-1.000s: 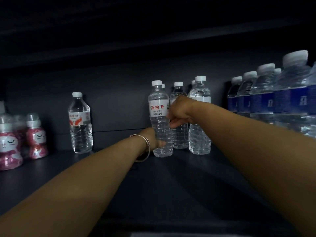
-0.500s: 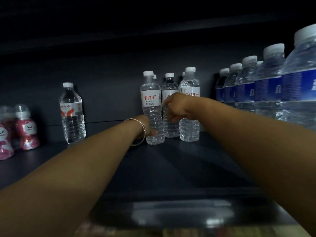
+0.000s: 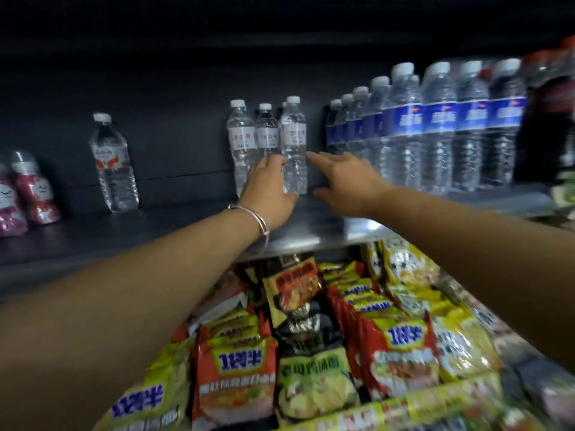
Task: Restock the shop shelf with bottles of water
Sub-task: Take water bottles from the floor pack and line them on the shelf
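Left hand (image 3: 270, 194) is touching the white-label bottles (image 3: 267, 141) at frame centre, squaring the row; right hand (image 3: 345, 178) is hovering released.

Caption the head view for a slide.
Both hands, left and right, open beside white-labelled water bottles on a dark shelf above snack packets.

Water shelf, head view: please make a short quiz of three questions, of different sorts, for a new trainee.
1. True or false: the right hand grips a bottle.
2. Which label colour have the bottles in the long row on the right? A red, B blue, C green.
3. Fill in: below the shelf lie packets of instant ____.

Key:
1. False; its fingers are straight, beside the white-label bottles, while the left hand is in front of them.
2. B.
3. Noodles.
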A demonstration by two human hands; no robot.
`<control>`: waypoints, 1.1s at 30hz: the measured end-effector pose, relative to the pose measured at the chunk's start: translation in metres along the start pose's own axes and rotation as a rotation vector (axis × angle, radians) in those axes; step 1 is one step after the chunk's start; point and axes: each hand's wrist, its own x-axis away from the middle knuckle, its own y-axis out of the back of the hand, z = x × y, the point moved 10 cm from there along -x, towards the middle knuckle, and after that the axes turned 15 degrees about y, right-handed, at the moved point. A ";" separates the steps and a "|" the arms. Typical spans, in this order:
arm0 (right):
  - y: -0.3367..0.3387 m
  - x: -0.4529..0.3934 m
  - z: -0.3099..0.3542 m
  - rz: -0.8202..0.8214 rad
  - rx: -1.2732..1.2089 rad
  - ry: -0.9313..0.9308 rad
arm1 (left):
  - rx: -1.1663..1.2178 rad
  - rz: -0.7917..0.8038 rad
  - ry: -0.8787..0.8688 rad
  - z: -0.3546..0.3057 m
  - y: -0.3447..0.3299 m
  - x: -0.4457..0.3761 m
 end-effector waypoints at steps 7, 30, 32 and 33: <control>-0.021 0.170 0.022 -0.040 0.144 -0.046 | 0.012 -0.027 -0.249 -0.028 -0.068 0.152; -0.614 0.715 0.084 0.871 -0.338 -0.387 | -0.101 0.685 -0.315 0.165 -0.661 0.580; -0.657 0.753 0.107 0.927 -0.420 -0.399 | -0.104 0.743 -0.302 0.188 -0.696 0.615; -0.676 0.771 0.119 0.960 -0.462 -0.399 | -0.104 0.770 -0.289 0.199 -0.712 0.631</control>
